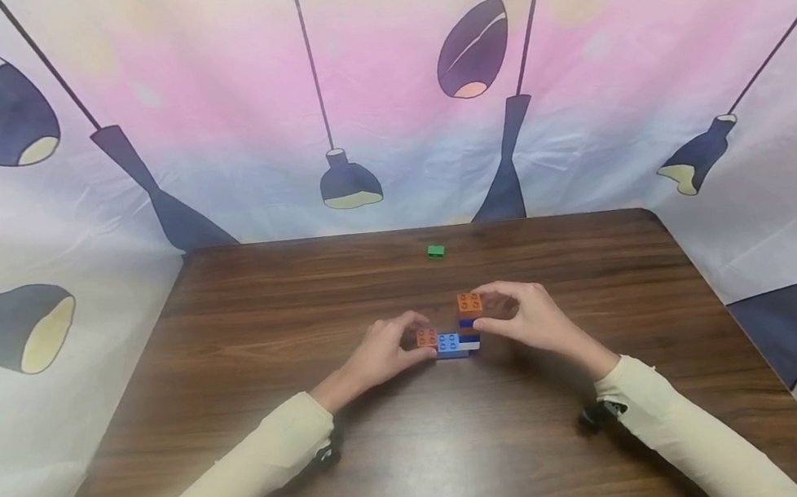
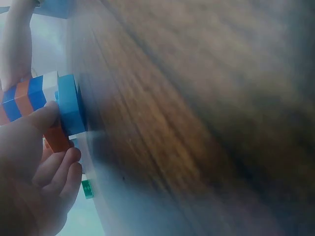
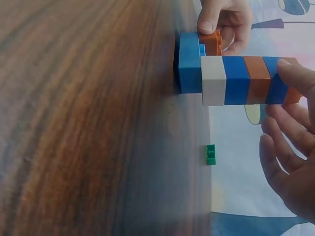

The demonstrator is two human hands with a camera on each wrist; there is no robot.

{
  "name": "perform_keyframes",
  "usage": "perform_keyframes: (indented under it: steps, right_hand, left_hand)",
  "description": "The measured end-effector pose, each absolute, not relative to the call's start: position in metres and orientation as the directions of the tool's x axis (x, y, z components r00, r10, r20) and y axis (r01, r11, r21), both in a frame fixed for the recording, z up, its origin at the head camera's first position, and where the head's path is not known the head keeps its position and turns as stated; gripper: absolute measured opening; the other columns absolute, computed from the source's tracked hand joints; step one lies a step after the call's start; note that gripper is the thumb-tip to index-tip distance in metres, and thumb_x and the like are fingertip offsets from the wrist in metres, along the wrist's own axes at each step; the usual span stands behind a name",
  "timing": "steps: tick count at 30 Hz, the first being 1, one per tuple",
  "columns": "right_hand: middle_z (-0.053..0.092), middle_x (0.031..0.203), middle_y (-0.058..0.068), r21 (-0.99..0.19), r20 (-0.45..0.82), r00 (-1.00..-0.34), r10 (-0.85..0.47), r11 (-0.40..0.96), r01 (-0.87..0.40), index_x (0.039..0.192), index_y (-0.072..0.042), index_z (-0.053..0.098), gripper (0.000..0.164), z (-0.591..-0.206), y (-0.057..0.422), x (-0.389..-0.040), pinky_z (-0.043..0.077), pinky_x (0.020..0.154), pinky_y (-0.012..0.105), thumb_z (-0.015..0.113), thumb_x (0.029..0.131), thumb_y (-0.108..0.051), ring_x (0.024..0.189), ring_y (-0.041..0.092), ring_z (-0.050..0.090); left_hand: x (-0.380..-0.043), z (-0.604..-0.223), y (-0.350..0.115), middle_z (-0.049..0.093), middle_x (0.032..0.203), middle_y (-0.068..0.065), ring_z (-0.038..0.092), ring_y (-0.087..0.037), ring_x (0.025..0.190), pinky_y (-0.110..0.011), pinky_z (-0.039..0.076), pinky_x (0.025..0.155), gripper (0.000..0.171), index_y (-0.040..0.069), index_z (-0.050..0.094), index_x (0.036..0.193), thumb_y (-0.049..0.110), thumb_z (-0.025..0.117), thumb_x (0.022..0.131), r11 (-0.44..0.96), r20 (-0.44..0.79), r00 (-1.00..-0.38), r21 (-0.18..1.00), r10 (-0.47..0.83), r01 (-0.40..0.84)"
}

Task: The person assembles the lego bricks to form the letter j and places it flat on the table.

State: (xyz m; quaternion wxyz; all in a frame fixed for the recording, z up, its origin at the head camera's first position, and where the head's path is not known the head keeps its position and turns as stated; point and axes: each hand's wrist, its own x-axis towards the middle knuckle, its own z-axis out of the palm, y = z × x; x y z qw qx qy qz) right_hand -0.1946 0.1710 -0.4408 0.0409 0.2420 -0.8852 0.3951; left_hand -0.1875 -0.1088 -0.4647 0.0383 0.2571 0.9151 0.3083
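Note:
A light blue toy-brick base (image 3: 190,64) lies on the table between both hands. An orange brick (image 1: 427,337) stands on its left end, and my left hand (image 1: 384,352) pinches that brick between thumb and fingers. At the base's right end rises a tower: a white brick (image 3: 213,81) at the bottom, then blue, orange, blue, and an orange brick (image 1: 469,302) on top. My right hand (image 1: 532,319) grips the tower near its top, thumb on the near side. In the left wrist view, the left thumb partly covers the orange brick's joint with the base.
Beyond the hands, a small green brick (image 1: 436,251) lies near the back edge of the wooden table (image 1: 285,286). Behind it hangs a cloth backdrop (image 1: 242,110) printed with lamps. Dark wrist devices sit under both sleeves.

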Motion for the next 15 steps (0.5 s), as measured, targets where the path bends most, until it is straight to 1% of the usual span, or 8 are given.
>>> perform_keyframes:
  steps: [7,11,15]
  right_hand:
    - [0.072,0.1,-0.003,-0.692,0.258,-0.882,-0.395,0.561,-0.454,0.122,-0.017,0.065,0.05,-0.44,0.171,-0.203,0.055,0.076,0.034,0.074,0.083,-0.047,0.09,0.012,0.067]
    - [0.072,0.099,-0.003,-0.698,0.254,-0.888,-0.382,0.563,-0.442,0.122,-0.019,0.065,0.049,-0.44,0.171,-0.208,0.055,0.075,0.034,0.074,0.083,-0.048,0.086,0.011,0.066]
    - [0.072,0.098,-0.003,-0.694,0.264,-0.889,-0.374,0.566,-0.445,0.122,-0.018,0.065,0.049,-0.441,0.171,-0.211,0.055,0.075,0.034,0.074,0.084,-0.047,0.086,0.011,0.066]
  left_hand:
    - [-0.193,-0.467,-0.11,0.072,0.102,0.006,0.067,-0.01,0.099,-0.031,0.054,0.085,0.039,0.017,0.065,0.114,0.04,0.074,0.085,0.664,0.103,-0.85,0.579,0.516,0.473]
    - [-0.196,-0.468,-0.11,0.072,0.1,0.008,0.067,-0.009,0.097,-0.032,0.054,0.084,0.037,0.018,0.065,0.113,0.042,0.073,0.086,0.659,0.091,-0.851,0.593,0.518,0.464]
    - [-0.198,-0.469,-0.11,0.071,0.099,0.007,0.067,-0.01,0.095,-0.032,0.054,0.083,0.037,0.017,0.065,0.113,0.043,0.072,0.086,0.651,0.105,-0.846,0.592,0.523,0.476]
